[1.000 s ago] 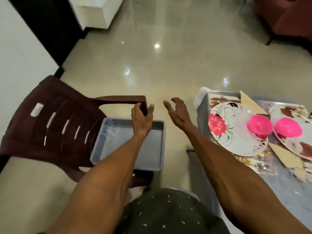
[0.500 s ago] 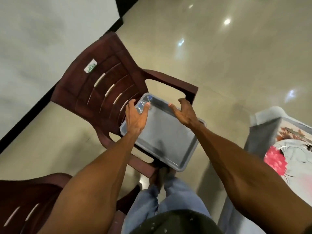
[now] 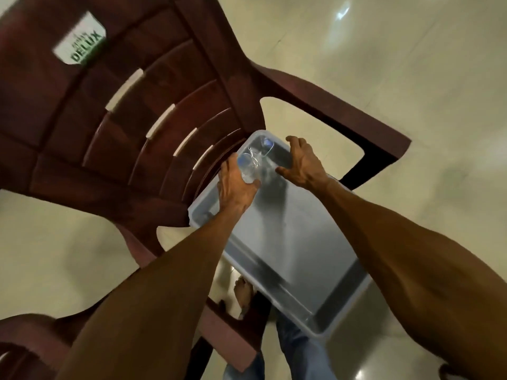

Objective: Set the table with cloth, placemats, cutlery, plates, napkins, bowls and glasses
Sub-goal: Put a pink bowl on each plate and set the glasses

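Two clear drinking glasses stand in the far corner of a grey plastic tray, which lies on the seat of a maroon plastic chair. My left hand grips the nearer glass between thumb and fingers. My right hand curls round the farther glass from the right, its fingertips by the tray's far rim. The glasses are blurred and partly hidden by my fingers. The rest of the tray holds nothing.
A second maroon chair shows at the bottom left. My legs in jeans and a bare foot are under the tray's near end. Glossy beige floor tiles lie all around. The laid table is out of view.
My view has swung left and down, away from the table and close over the chair. Both hands have moved to the tray's far corner and closed round the glasses.
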